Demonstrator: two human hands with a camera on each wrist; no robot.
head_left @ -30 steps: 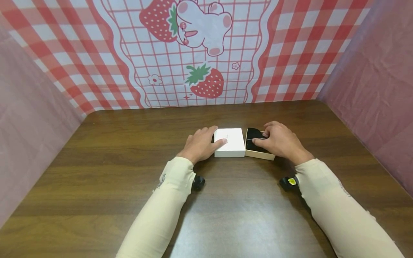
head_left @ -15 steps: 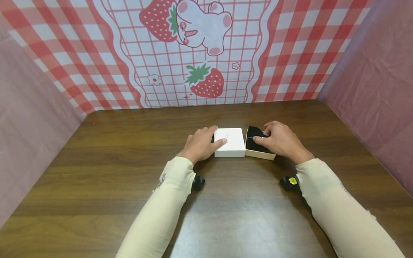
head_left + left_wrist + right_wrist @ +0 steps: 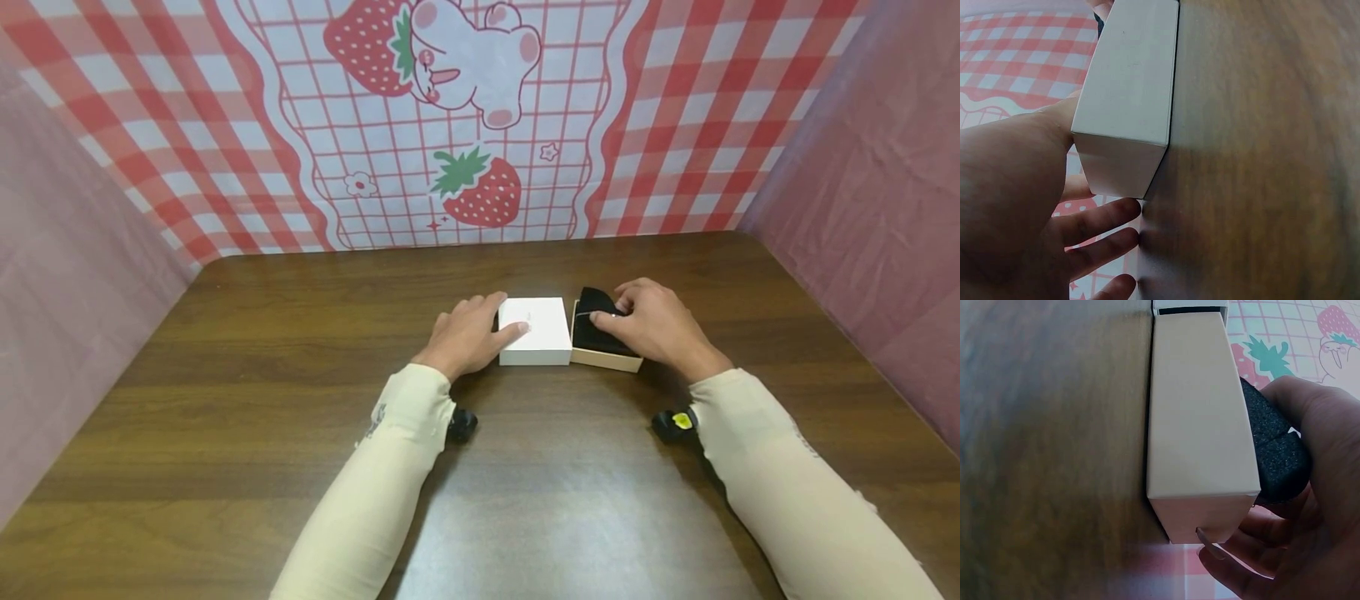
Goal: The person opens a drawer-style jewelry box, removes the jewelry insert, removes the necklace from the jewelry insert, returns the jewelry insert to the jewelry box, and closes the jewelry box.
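A white box [image 3: 534, 328] stands on the table, its side filling much of the left wrist view. My left hand [image 3: 462, 335] rests against its left side, thumb on the top and fingers spread, some fingertips touching the table. Just right of it is a tan open box [image 3: 606, 360] holding a black foam insert [image 3: 592, 335]. My right hand [image 3: 656, 323] pinches the insert, which tilts up at its far edge. In the right wrist view the slit foam [image 3: 1275, 447] bulges above the tan box wall. A thin pale line and a shiny speck show on the foam; their kind is unclear.
The brown wooden table [image 3: 525, 483] extends around both boxes. A red-and-white checked cloth [image 3: 675, 125] with strawberries hangs behind it, and pink cloth [image 3: 862, 192] hangs at the sides. Black wrist cameras [image 3: 462, 426] sit under both sleeves.
The far edge of the black foam insert has risen step by step out of the tan box, with my right hand lifting slightly. My left hand and the white box stay put.
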